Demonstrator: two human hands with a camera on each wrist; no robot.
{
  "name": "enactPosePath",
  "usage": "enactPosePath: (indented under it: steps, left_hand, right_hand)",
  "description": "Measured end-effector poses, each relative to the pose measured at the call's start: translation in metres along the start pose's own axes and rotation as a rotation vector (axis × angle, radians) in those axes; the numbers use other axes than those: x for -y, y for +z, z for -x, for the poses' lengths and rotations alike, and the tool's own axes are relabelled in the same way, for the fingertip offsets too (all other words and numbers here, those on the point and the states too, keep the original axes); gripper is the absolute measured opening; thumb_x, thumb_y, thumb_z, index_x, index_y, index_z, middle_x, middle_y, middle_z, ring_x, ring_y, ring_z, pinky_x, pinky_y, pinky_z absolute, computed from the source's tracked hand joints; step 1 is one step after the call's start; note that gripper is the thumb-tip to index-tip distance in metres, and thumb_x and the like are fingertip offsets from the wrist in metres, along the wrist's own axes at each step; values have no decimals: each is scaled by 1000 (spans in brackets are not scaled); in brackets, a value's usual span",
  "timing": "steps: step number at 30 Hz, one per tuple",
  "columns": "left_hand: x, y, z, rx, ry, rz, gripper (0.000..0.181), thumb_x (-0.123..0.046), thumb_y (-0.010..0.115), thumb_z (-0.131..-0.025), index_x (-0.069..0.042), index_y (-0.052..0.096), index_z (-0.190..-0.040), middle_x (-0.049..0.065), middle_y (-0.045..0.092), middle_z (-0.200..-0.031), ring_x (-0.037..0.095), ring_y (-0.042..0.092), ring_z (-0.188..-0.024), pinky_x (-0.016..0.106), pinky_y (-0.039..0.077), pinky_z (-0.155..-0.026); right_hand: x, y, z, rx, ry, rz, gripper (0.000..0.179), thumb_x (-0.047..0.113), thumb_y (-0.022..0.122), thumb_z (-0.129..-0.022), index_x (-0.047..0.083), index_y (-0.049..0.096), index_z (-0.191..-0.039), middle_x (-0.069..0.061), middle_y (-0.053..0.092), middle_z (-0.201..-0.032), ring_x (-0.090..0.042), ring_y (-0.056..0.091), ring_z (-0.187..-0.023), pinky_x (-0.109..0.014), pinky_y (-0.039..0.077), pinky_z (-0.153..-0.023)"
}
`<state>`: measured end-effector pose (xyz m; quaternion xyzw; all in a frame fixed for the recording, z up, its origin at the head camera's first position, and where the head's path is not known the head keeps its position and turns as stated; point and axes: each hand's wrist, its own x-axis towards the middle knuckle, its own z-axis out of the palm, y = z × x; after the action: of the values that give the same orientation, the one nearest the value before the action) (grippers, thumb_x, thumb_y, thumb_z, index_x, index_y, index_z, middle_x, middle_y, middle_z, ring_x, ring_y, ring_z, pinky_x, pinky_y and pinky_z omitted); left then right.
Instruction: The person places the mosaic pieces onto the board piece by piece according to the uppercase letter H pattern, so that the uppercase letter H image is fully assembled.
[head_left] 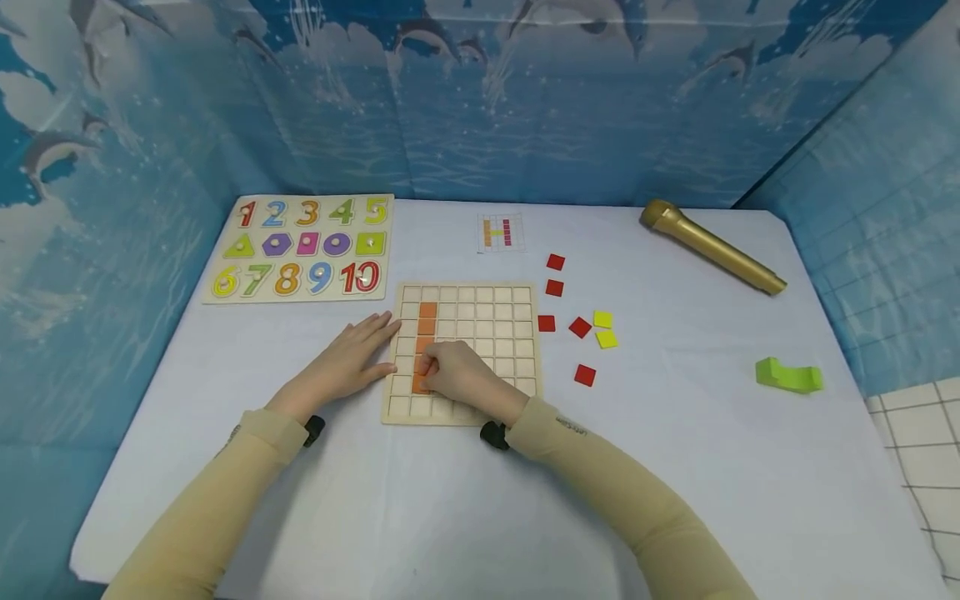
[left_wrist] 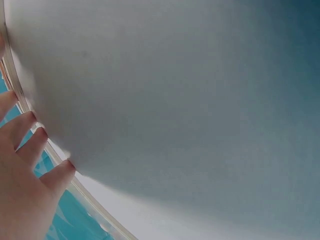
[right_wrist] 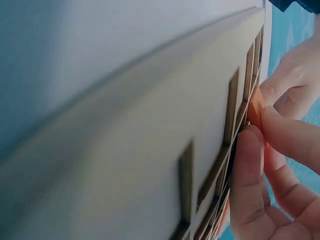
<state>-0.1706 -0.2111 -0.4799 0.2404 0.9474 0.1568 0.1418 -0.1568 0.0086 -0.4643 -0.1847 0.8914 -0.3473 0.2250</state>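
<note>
A wooden grid board [head_left: 483, 293] lies on the table, with a column of orange square tiles [head_left: 427, 318] in its second column from the left. My right hand [head_left: 461, 371] reaches over the column's lower part and hides some of it. In the right wrist view, its thumb and a finger pinch an orange tile [right_wrist: 256, 108] low at the grid's cells. My left hand [head_left: 341, 358] lies beside the board with fingers extended, fingertips on its left edge. Red tiles [head_left: 580, 327] and yellow tiles [head_left: 603, 319] lie loose right of the board.
A number and shape puzzle board [head_left: 300, 248] lies at the back left. Behind the grid board is a small pattern card [head_left: 501, 233]. A gold microphone [head_left: 712, 247] lies at the back right, with a green curved block [head_left: 789, 377] nearer. Blue curtains [head_left: 480, 125] hang behind.
</note>
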Motion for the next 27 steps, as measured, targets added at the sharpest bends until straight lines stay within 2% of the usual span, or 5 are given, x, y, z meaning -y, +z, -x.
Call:
enactPosePath:
  steps: [13, 17, 23, 27]
  left_hand:
    - [-1, -1, 1, -4, 0, 4, 73, -32, 63, -96, -8, 28, -156, 18, 21, -163, 39, 19, -150, 61, 16, -121]
    - [1, 0, 3, -6, -2, 8, 73, -32, 63, -96, -8, 28, -156, 18, 21, -163, 39, 19, -151, 62, 16, -121]
    - [1, 0, 1, -11, 1, 11, 73, -34, 62, -97, -9, 28, -156, 17, 21, -163, 38, 18, -151, 61, 15, -122]
    - [1, 1, 0, -4, -7, -5, 73, -35, 62, -97, -10, 27, -156, 16, 20, -164, 38, 17, -151, 60, 14, -122]
  right_hand:
    - [4, 5, 2, -29, -19, 68, 7, 6, 73, -87, 10, 69, -84, -1, 59, -81, -11, 51, -71, -18, 41, -59]
    - [5, 3, 4, -14, -20, 43, 5, 7, 73, -87, 9, 69, -87, -1, 61, -82, -11, 53, -71, -19, 44, -61]
    - [-8, -13, 14, -37, -12, -46, 9, 13, 74, -87, 9, 70, -93, 1, 64, -82, -10, 56, -74, -20, 47, -66]
    - [-24, -36, 29, -80, 11, -125, 12, 15, 72, -88, 9, 69, -98, -1, 66, -87, -12, 59, -78, -22, 50, -71]
